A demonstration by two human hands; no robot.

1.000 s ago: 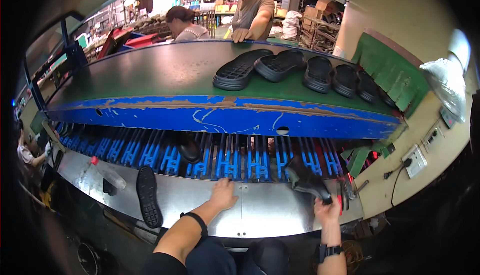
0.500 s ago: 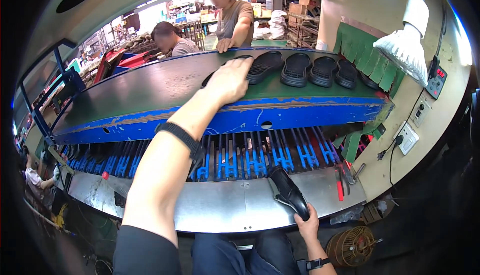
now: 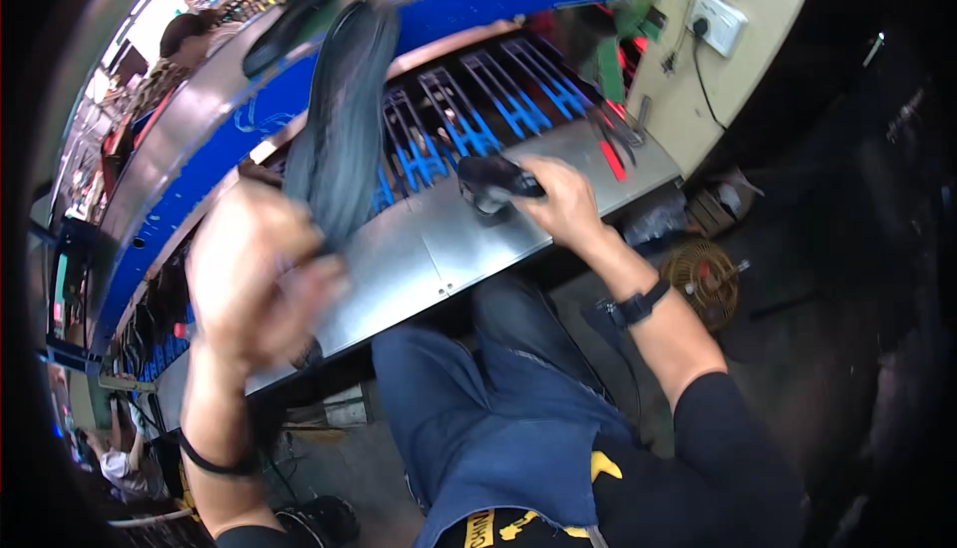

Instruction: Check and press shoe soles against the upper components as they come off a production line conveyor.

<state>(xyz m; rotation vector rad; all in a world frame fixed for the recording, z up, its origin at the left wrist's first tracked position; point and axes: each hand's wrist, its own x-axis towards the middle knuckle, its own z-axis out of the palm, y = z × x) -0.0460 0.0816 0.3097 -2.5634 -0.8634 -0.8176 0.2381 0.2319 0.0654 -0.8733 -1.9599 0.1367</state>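
Note:
A long black shoe sole (image 3: 344,129) stands raised and blurred in front of the blue-edged conveyor, held at its lower end by my left hand (image 3: 261,274). That hand is smeared by motion, but its fingers are closed on the sole. To the right, above the metal worktop (image 3: 409,259), a shiny black shoe (image 3: 485,184) points away from me. My right hand (image 3: 563,204) grips its near end, with the fingers wrapped round it. The shoe's underside is hard to make out.
More black soles (image 3: 292,24) lie on the conveyor behind. Blue rods (image 3: 464,119) form a rack between conveyor and worktop. Red-handled pliers (image 3: 612,157) lie at the worktop's right. A co-worker (image 3: 187,39) is beyond the conveyor; a round fan (image 3: 703,284) stands on the floor.
My left hand has come back from the conveyor with a sole in it. The right hand has lifted and turned the shoe. The view has swung down and tilted.

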